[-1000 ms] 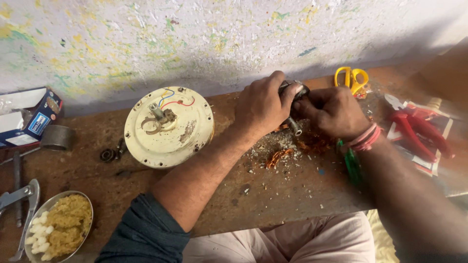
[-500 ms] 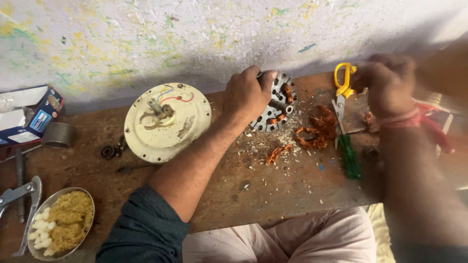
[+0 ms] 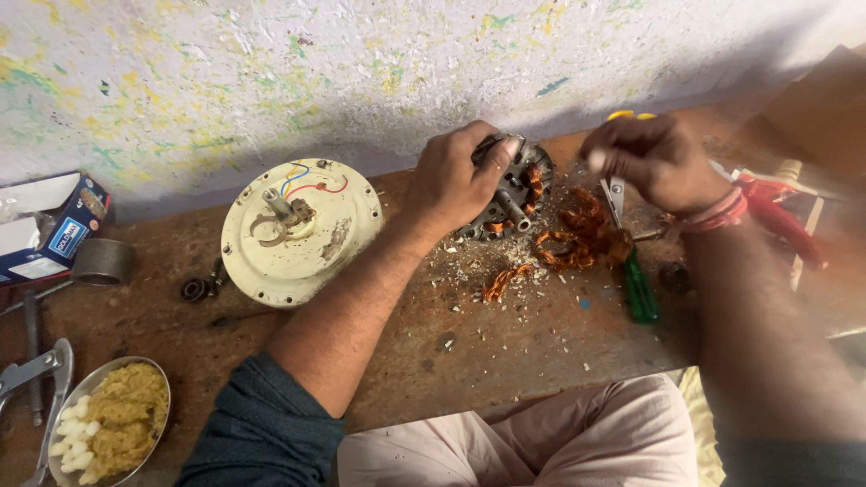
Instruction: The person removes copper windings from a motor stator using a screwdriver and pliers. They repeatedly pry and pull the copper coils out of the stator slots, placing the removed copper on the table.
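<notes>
Stator (image 3: 510, 194) was gripped by left hand (image 3: 451, 180) fingers; right hand (image 3: 654, 158), blurred, possibly pinched something. Copper windings (image 3: 577, 234) at 3 o'clock were mostly stripped; some remained.

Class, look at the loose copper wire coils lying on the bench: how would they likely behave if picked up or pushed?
The copper wire coils look bent and tangled, so probably springy and snag-prone. Thin strands suggest they are light. Pushed, they would likely drag the scraps along.

A worn brown wooden workbench (image 3: 505, 361) against a speckled wall carries a cream round fan motor cover (image 3: 302, 230), a stator core (image 3: 510, 194), loose copper wire coils (image 3: 577, 239), a green-handled screwdriver (image 3: 640, 289), red pliers (image 3: 780, 216), a cardboard box (image 3: 50, 230), a metal ring (image 3: 104, 261) and a steel dish of food (image 3: 113, 424).
</notes>
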